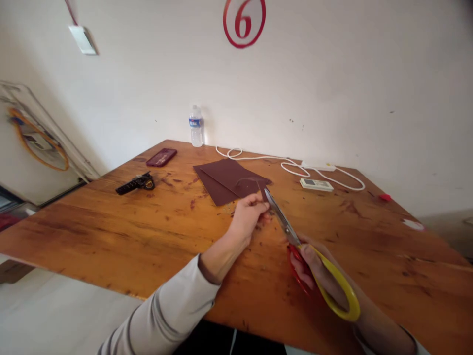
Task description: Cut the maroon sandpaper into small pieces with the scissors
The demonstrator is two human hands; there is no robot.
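In the head camera's view, the left hand [248, 217] pinches a small brown strip [262, 190] between closed fingers over a wooden tabletop [166, 236], right at the tips of the scissors [287, 228]. The right hand [322, 272] curls its fingers around the red and yellow handles, the blades nearly together. Brown sheets [221, 180] lie just beyond; a bottle [196, 133] stands near the wall [332, 88].

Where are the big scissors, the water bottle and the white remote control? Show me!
Scissors [287, 230]: head view, on the metal by the pivot.
Water bottle [195, 123]: head view, on its blue label.
White remote control [317, 185]: head view, middle of its body.
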